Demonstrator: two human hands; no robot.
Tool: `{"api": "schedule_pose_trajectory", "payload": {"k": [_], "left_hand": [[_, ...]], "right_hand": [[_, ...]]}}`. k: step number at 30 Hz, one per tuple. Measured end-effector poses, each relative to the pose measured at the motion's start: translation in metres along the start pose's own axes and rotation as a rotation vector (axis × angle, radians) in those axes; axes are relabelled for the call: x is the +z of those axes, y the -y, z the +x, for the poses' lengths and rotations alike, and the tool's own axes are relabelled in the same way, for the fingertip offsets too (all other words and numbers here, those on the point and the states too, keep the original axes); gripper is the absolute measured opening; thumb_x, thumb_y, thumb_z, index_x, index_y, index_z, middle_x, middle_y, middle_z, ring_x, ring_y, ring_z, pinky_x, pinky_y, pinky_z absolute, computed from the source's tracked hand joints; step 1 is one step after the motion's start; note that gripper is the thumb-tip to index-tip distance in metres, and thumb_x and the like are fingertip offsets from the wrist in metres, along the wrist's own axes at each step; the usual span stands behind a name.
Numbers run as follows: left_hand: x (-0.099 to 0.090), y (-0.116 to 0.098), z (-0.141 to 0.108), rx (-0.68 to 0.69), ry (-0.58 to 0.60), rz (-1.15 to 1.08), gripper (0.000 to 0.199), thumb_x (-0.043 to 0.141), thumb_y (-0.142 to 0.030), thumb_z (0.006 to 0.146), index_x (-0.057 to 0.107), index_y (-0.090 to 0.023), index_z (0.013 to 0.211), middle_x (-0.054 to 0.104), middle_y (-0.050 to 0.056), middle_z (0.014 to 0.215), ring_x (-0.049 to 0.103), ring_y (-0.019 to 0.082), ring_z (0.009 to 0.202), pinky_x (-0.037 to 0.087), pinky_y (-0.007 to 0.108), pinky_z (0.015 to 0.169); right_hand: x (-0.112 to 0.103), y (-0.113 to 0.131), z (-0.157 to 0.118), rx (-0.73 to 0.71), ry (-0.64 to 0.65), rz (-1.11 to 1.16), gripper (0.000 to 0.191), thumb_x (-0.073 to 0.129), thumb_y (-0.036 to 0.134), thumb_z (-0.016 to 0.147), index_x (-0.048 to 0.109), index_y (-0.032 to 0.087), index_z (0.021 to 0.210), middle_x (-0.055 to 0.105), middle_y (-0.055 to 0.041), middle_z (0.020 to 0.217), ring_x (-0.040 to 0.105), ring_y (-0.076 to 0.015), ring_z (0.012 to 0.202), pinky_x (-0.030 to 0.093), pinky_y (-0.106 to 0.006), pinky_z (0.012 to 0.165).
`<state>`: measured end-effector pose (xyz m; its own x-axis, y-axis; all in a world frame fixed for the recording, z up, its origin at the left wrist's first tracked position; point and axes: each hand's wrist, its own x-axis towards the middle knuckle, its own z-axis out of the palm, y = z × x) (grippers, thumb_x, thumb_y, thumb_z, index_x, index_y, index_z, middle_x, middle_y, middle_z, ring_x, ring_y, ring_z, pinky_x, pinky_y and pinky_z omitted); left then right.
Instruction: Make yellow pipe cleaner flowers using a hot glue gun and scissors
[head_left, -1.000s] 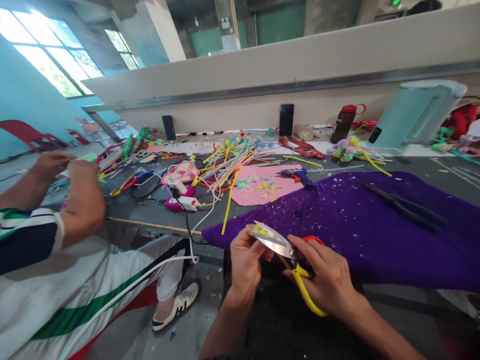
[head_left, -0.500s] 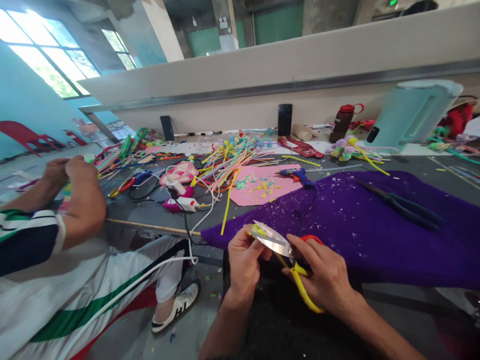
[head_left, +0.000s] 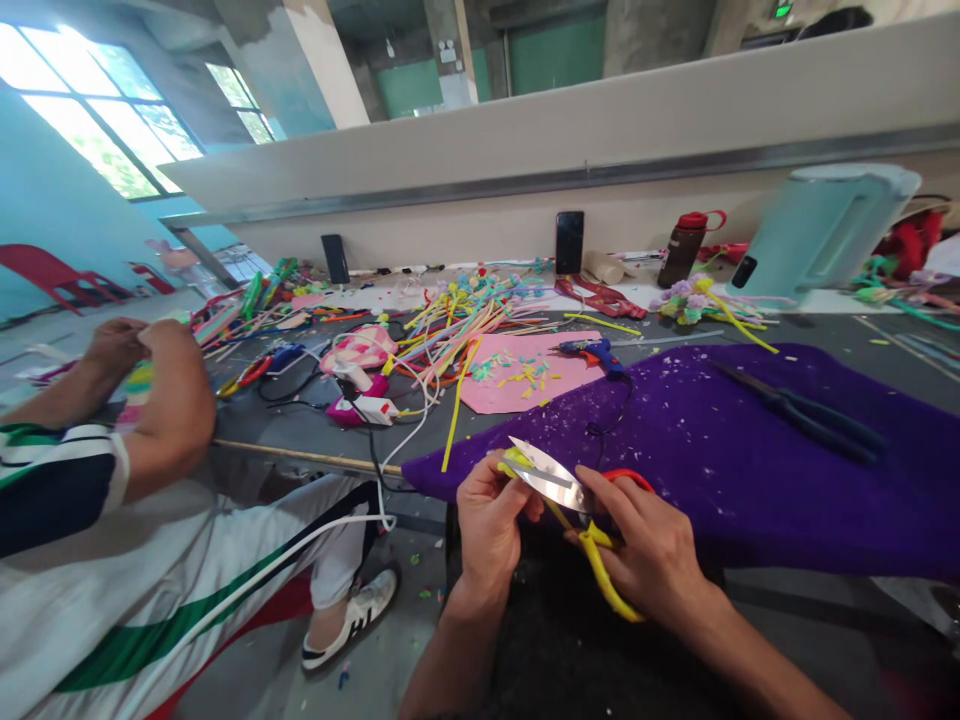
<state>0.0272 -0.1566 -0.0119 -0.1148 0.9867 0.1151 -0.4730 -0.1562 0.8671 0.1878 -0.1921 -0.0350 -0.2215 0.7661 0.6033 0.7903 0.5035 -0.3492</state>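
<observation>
My left hand (head_left: 491, 525) is closed, pinching a yellow fuzzy pipe cleaner piece (head_left: 516, 460) between thumb and fingers. A thin yellow stem runs from behind those fingers toward the right, partly hidden by the blades. In my right hand (head_left: 649, 550) is a pair of scissors (head_left: 559, 485) with one red and one yellow handle. Its blades point up and left, slightly apart, and lie over the yellow piece at my left fingertips. Whether they touch it I cannot tell. Just beyond my hands a purple cloth (head_left: 720, 450) covers the table edge, sprinkled with small pale scraps.
A pink sheet (head_left: 487, 395) with cut bits, a blue glue gun (head_left: 596, 352) and black-handled pliers (head_left: 802, 410) lie ahead. Behind are piled pipe cleaners (head_left: 465, 320), a phone (head_left: 570, 242), a bottle (head_left: 682, 250) and a kettle (head_left: 817, 235). A co-worker's arm (head_left: 172, 390) is at left.
The scissor blades have shifted very slightly, with the red handle a little farther right. My left hand stays nearly still on the yellow piece. The co-worker's hands have moved slightly.
</observation>
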Motion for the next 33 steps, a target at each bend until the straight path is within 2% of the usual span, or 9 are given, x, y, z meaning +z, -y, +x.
{"api": "schedule_pose_trajectory", "payload": {"k": [23,33], "left_hand": [[-0.0036,0.0035,-0.0007,-0.015,0.059,0.014,0.007,0.065,-0.018,0.07,0.059,-0.014,0.071,0.055,-0.004,0.055,0.045,0.004,0.04,0.035,0.014,0.038],[-0.0033,0.0028,-0.0012,-0.02,0.062,0.001,0.008,0.066,-0.018,0.07,0.059,-0.015,0.07,0.056,-0.004,0.055,0.046,0.004,0.04,0.036,0.014,0.037]], "right_hand": [[0.0031,-0.0017,-0.0013,-0.029,0.003,0.104,0.057,0.062,0.036,0.075,0.043,0.017,0.125,0.059,-0.0055,0.081,0.057,-0.0159,0.067,0.045,-0.026,0.059],[-0.0029,0.0015,0.0013,0.035,0.073,0.136,0.058,0.065,0.038,0.071,0.046,0.02,0.122,0.059,-0.0053,0.084,0.057,-0.0165,0.07,0.045,-0.027,0.06]]}}
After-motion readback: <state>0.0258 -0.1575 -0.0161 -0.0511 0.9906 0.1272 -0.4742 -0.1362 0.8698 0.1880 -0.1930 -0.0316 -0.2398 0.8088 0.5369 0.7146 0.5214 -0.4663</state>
